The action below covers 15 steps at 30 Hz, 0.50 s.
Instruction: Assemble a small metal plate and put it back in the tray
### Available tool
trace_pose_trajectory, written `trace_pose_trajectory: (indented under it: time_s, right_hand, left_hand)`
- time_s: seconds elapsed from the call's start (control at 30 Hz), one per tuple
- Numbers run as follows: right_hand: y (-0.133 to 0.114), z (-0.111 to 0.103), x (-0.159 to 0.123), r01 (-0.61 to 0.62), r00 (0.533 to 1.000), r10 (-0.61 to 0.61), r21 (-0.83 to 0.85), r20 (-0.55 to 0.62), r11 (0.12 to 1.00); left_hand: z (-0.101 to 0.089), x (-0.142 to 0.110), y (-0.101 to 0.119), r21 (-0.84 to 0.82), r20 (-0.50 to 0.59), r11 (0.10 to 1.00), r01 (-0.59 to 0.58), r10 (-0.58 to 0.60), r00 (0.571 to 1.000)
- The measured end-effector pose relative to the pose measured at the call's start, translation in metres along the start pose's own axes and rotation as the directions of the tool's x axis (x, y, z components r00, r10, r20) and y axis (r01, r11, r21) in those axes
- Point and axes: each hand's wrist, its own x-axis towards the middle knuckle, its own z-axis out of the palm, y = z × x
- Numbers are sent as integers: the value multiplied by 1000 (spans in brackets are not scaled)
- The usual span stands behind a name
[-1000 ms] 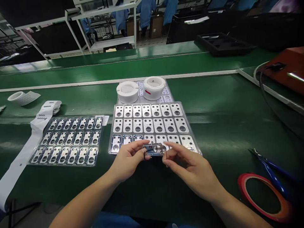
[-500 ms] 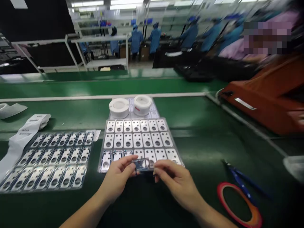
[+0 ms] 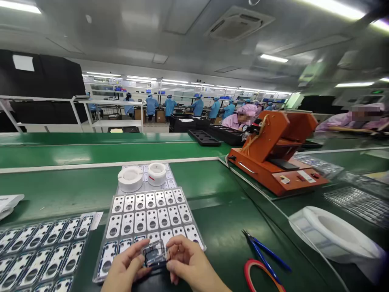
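Note:
Between my hands is a small rectangular plate (image 3: 154,256) with a dark, glossy face and a round opening. The fingers of my left hand (image 3: 130,265) are closed on its left end. My right hand (image 3: 190,263) has its thumb and fingertips pinched at the right end; whether they hold the plate or some small part there I cannot make out. Just beyond my hands lies a clear tray (image 3: 156,207) with rows of white plates, each with holes. A few plates in its nearest row have dark blue edges.
Two white rolls of tape (image 3: 130,178) sit on sheets behind the tray. A second tray (image 3: 42,247) of plates lies to the left. At right are blue-handled pliers (image 3: 264,253), a red tape ring (image 3: 253,269), a large white roll (image 3: 334,235) and an orange machine (image 3: 273,158). Co-workers sit beyond.
The view has tilted up and turned right, bringing in the ceiling and the whole orange machine. The plate stays between my two hands.

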Motion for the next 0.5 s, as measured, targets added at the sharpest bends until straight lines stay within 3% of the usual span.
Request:
trace_pose_trajectory:
  time_s: [0.3, 0.5]
  right_hand:
    - [-8, 3, -7, -15, 1000, 16, -32, 23, 999]
    - [-4, -1, -13, 53, 998, -58, -207, -19, 977]
  left_hand:
    - [9, -8, 8, -10, 26, 999, 36, -36, 999]
    - [8, -10, 7, -2, -5, 999, 33, -33, 999]
